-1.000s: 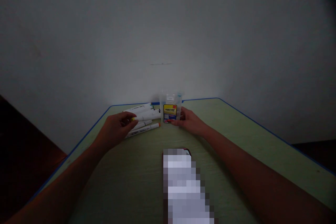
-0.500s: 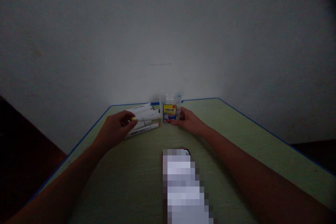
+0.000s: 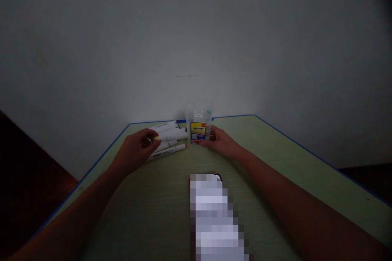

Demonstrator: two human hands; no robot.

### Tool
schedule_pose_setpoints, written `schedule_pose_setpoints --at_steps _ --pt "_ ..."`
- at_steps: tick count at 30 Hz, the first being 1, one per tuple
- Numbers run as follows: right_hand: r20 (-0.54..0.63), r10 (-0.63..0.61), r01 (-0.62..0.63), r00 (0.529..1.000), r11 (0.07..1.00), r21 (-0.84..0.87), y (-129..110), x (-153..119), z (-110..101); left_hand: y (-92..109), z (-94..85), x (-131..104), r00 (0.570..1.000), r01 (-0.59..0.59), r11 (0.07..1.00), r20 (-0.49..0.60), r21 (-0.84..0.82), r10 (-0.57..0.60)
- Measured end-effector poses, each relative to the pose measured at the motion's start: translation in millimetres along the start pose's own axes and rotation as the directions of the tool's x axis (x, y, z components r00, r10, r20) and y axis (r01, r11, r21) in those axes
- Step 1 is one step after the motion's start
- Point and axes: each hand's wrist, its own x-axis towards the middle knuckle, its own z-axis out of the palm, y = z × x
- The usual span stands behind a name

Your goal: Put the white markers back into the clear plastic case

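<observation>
My left hand [image 3: 142, 144] pinches the yellow end of a white marker [image 3: 168, 137] between thumb and fingers. The marker points right, toward a clear plastic marker box [image 3: 209, 119] with a yellow and blue label. Around and under it lie several more white markers, among them an orange-tipped marker [image 3: 171, 151] at the front and another marker [image 3: 163, 126] at the back. My right hand [image 3: 221, 142] grips the upright box from its right side, thumb across the lower front of the label. Its other fingers are partly hidden behind the box.
A phone-like object [image 3: 214, 212], its face blurred out, lies on the pale green table [image 3: 147, 212] between my forearms. The table has a blue edge [image 3: 300, 142], and its far side meets a grey wall [image 3: 196, 40].
Almost nothing differs. Both hands keep their grips on the marker and the box, and the view has shifted very slightly.
</observation>
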Motion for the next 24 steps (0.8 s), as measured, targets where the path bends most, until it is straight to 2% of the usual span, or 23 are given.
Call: schedule_pose_setpoints --at_steps 7,24 --pt "-0.004 -0.006 0.006 1.0 1.0 -0.01 1.6 0.2 -0.6 -4.5 2.7 1.8 1.0 -0.006 1.0 0.0 -0.02 0.006" --pt "0.009 -0.006 0.006 1.0 1.0 0.001 -1.4 -1.2 -0.1 2.0 0.0 -0.3 1.0 -0.009 1.0 0.004 0.029 0.009"
